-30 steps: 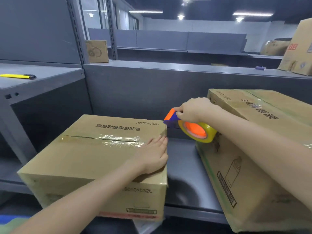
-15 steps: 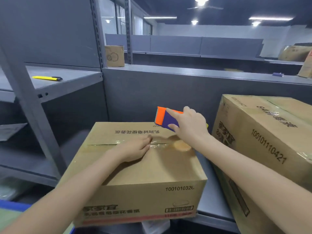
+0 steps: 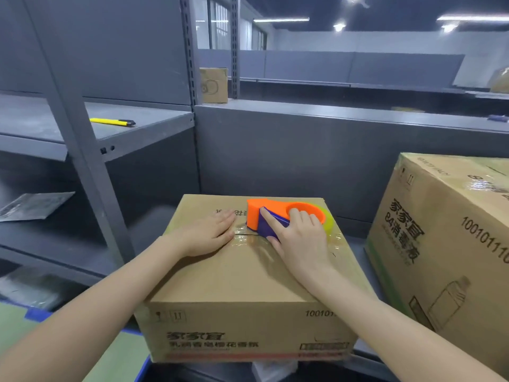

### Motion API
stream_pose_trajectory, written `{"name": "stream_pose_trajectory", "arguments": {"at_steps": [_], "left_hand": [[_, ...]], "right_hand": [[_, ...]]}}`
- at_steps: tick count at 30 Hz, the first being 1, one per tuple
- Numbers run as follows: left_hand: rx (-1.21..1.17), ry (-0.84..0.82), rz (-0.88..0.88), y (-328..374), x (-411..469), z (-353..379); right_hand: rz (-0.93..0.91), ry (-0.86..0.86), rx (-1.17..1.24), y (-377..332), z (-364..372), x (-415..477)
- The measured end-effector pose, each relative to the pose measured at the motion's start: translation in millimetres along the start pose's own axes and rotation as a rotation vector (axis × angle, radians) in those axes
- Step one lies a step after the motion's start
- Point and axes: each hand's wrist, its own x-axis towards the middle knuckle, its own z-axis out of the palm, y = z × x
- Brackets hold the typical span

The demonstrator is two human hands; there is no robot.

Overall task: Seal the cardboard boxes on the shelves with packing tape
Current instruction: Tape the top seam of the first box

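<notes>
The 2 hands are working close together, not touching, on top of the cardboard box [image 3: 248, 285]. The left hand [image 3: 209, 232] is lying flat with straight fingers, pressing the top flaps down just left of the dispenser. This is likely bracing the box and holding the flaps level so the tape can bond across the seam [image 3: 248, 239]. The right hand [image 3: 298, 239] is gripping the orange and purple tape dispenser [image 3: 271, 215], with its fingers curled over the body and the index finger stretched along the purple part. The thumb is hidden.

The dispenser is sitting on the centre seam with its yellowish tape roll [image 3: 329, 226] toward the box's right edge, apparently so that a pull along the seam lays a strip. Glossy tape is showing on the seam around both hands. The box is resting at the front edge of the grey metal shelf [image 3: 356, 245]. 1 larger taped box [image 3: 440, 257] is standing to its right, apart from it. A yellow utility knife [image 3: 111, 121] is lying on the upper left shelf, well away from the hands.
</notes>
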Motion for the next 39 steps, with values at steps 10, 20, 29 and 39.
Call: {"name": "stream_pose_trajectory", "arguments": {"at_steps": [10,20,29,39], "left_hand": [[0.050,0.115,0.104,-10,-9,0],[0.042,0.230,-0.348,83,-20,37],[0.112,0.143,0.029,9,-28,-7],[0.058,0.207,-0.206,-1,-19,1]], "right_hand": [[0.072,-0.081,0.194,4,-2,-21],[-0.264,-0.188,0.456,92,51,2],[-0.005,-0.259,0.445,37,14,4],[0.123,-0.028,0.434,-13,-12,-22]]}}
